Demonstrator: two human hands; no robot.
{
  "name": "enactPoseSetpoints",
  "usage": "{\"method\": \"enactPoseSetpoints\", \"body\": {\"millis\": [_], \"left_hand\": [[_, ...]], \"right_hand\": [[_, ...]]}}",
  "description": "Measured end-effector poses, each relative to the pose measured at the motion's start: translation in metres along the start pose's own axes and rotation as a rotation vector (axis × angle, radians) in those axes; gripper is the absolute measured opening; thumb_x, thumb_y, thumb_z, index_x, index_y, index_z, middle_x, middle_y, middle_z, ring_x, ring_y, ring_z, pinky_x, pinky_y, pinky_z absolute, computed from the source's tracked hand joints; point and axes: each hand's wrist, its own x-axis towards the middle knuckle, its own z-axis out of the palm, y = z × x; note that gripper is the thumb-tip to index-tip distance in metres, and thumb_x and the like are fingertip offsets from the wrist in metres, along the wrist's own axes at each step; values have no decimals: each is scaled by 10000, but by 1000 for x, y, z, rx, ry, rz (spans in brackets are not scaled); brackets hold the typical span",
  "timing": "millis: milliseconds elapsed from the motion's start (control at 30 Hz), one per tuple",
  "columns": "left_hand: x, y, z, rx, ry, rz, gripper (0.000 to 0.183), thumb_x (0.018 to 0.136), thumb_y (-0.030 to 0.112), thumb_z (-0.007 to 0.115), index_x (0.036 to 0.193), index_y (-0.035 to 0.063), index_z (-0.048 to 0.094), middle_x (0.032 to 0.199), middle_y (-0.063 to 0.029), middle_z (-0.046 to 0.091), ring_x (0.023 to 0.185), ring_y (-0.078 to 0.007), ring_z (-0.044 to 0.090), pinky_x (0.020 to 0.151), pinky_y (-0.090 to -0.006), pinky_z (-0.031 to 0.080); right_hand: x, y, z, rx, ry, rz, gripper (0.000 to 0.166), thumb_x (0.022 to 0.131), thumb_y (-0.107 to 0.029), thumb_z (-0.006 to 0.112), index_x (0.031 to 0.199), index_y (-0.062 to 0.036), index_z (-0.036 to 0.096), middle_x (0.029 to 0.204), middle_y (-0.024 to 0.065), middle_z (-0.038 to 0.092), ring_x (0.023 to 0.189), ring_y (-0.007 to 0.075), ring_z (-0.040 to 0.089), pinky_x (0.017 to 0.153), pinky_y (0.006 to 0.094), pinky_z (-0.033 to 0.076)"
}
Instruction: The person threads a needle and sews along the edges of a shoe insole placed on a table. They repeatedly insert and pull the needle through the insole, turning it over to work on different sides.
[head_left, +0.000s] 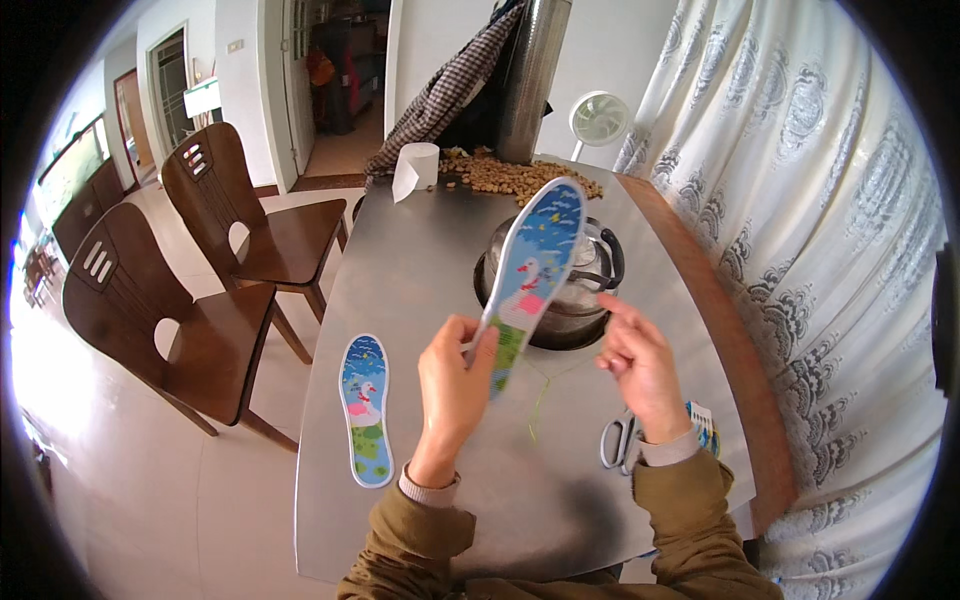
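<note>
My left hand (456, 375) grips the heel end of a cross-stitch insole (534, 259), holding it raised and tilted above the table. Its face shows a white duck on blue and green with a white edge. My right hand (641, 367) is to the right of the insole, its index finger stretched out and the other fingers curled. A thin yellow-green thread (541, 397) hangs between the insole and this hand; whether the fingers pinch it or a needle is too small to tell. A matching insole (366, 412) lies flat on the table to the left.
Behind the raised insole, a metal kettle (559, 322) sits on the grey table (420, 259). Grey-handled scissors (619, 442) and a thread card (703, 424) lie by my right wrist. Farther back are a paper roll (426, 165), peanuts (487, 176) and a metal pipe (534, 82). Wooden chairs (217, 352) stand left.
</note>
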Motion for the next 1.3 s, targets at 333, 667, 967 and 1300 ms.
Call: {"method": "enactPoseSetpoints", "body": {"millis": [333, 667, 967, 1300], "left_hand": [[26, -52, -35, -75, 249, -145, 197, 838, 177, 560, 806, -14, 526, 696, -77, 572, 608, -137, 490, 562, -271, 402], [23, -31, -25, 442, 545, 609, 174, 700, 1, 634, 842, 45, 543, 887, -97, 541, 783, -265, 526, 674, -328, 448], [16, -29, -20, 505, 687, 861, 270, 602, -54, 675, 805, 74, 552, 834, -64, 517, 762, -241, 525, 644, -310, 429], [17, -27, -23, 446, 686, 929, 265, 613, -48, 673, 802, 49, 516, 829, -91, 548, 738, -269, 547, 632, -341, 455]], "right_hand": [[-44, -59, -191, 352, 477, -178, 275, 855, -18, 464, 1122, 34, 426, 597, -35, 324, 519, 47, 313, 527, 170, 315], [-93, -102, -300, 179, 829, -344, 363, 877, -65, 479, 1208, 49, 383, 588, -27, 338, 541, 65, 351, 605, 181, 406], [-114, -79, -417, 195, 852, -264, 231, 865, -56, 491, 1079, 29, 507, 647, 30, 489, 600, 91, 489, 644, 212, 476], [-113, -57, -441, 371, 872, -196, 61, 841, -11, 511, 865, 33, 546, 509, -2, 339, 462, 101, 378, 623, 248, 488]]}}
